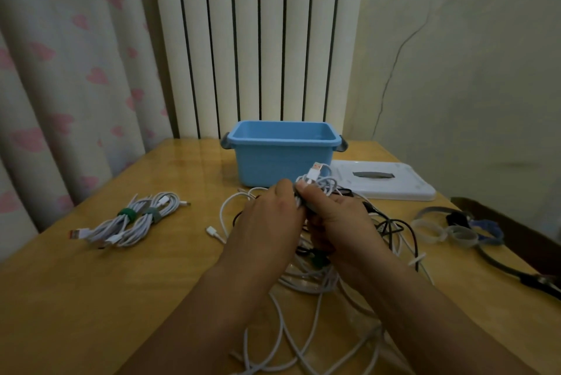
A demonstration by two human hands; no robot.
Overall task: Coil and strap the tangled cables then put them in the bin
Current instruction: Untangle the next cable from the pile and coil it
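Observation:
My left hand [267, 223] and my right hand [340, 223] meet above the table's middle, both gripping a small white cable coil [324, 186]. Its USB plug [315, 169] sticks up above my fingers. A dark strap seems to lie around the coil between my hands, partly hidden. Under my forearms spreads a tangle of white and black cables [318, 283]. Two strapped white coils [133, 220], one with a green strap and one with a grey strap, lie at the left. The blue bin [282, 156] stands open behind my hands.
A white lid [385, 183] with a grey handle lies right of the bin. Several loose straps [449, 229] sit at the right, near a dark chair back [516, 235]. The wooden table [91, 298] ends at a curtain on the left and a radiator behind.

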